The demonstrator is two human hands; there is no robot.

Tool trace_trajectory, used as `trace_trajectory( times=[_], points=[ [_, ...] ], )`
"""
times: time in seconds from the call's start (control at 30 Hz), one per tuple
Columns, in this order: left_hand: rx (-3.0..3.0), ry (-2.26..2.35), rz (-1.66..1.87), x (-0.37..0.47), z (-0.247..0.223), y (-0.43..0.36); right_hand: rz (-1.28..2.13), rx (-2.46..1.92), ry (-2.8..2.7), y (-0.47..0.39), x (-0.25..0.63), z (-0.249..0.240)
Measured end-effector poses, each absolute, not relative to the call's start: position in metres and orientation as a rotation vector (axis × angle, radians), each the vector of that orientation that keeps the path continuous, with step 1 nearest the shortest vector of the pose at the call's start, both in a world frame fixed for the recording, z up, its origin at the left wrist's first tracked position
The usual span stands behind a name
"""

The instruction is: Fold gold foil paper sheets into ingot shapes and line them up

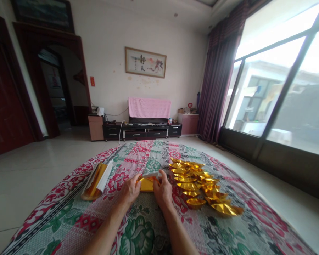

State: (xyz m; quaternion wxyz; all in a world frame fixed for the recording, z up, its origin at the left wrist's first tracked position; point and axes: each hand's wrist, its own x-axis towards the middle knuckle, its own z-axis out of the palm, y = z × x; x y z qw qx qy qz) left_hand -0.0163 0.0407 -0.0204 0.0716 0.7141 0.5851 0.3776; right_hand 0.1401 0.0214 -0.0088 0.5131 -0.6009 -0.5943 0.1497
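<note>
Between my two hands is a sheet of gold foil paper (147, 185), partly folded, its pale back showing along the far edge. My left hand (132, 188) pinches its left end, and my right hand (163, 188) grips the right end with thumb and fingers. To the right lie several folded gold paper ingots (195, 202), set out in rows on the floral cloth (138, 230). Over on the left rests a loosely rolled stack of gold foil paper (97, 180) with white backing.
The patterned cloth covers a wide surface with a rounded far edge. Beyond it, a black TV cabinet (149, 132) stands against the wall, with a pink cloth (149, 107) draped above it. Purple curtains (215, 88) and large windows are on the right.
</note>
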Motion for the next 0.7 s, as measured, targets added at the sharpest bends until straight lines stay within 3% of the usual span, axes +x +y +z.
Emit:
trace_trajectory(
  times=[0.17,0.5,0.7],
  points=[
    [2.171,1.745,1.077,-0.017,-0.017,0.037,0.44,-1.374,-1.338,0.028,0.142,-0.013],
    [1.97,1.641,1.428,-0.019,-0.02,0.042,0.602,-1.139,-1.226,0.032,0.142,-0.015],
    [1.696,1.504,1.363,-0.02,-0.013,0.038,0.706,-0.992,-1.155,0.026,0.139,-0.006]
  ],
)
